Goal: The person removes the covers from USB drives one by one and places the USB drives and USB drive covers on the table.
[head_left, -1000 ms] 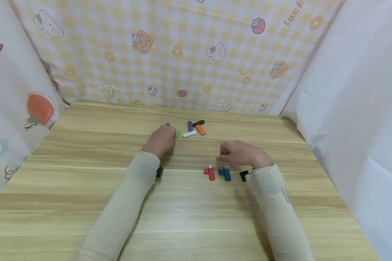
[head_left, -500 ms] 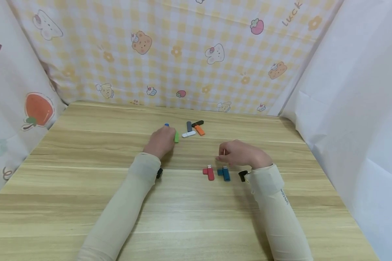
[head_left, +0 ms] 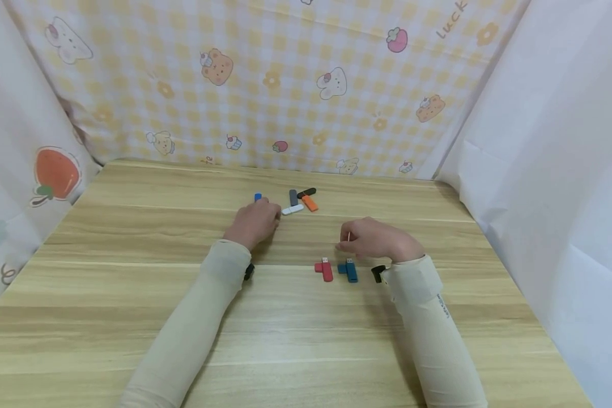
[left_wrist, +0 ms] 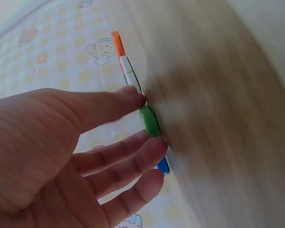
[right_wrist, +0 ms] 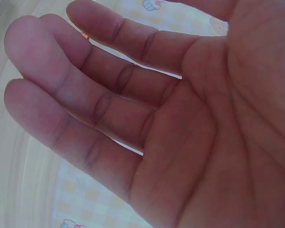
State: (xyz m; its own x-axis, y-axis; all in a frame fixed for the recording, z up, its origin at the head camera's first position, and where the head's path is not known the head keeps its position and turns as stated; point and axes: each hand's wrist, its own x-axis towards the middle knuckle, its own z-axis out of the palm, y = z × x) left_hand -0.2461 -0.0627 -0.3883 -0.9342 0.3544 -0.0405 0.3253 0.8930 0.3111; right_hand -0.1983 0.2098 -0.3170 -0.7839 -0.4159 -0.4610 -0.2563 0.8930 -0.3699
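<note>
Bent low with the left hand (head_left: 252, 224) toward the back of the worktop (head_left: 275, 340), among small memory sticks. Found in the left wrist view, apparently flat on the wood: the green stick (left_wrist: 150, 122), between the blue stick (head_left: 258, 196) and the white stick (head_left: 293, 209). Masked by the left hand in the head view.

Of the left hand: thumb and probably forefinger close together at one end of the green stick, other fingers spread loosely toward the blue. Unable to tell whether pinching that end or merely touching.

Of the right hand (head_left: 372, 238): fingers loosely bent, nothing visible in the grasp, just beyond the red stick (head_left: 327, 271) and teal stick (head_left: 352, 272). Noted on both sticks: side tab, metal plug pointing away.

Bunched near the white one: grey stick (head_left: 293, 198), black stick (head_left: 307, 192), orange stick (head_left: 310, 203). Also spotted, partly behind the right sleeve (head_left: 418, 283): a black bent piece (head_left: 378, 273), too hidden to identify.

Judged step: placing or straightening the green stick, left hand alone, right idle. Seems to call next for a light pinch if shifting it, a straight lift of the fingertips if leaving it, without nudging white or blue.
</note>
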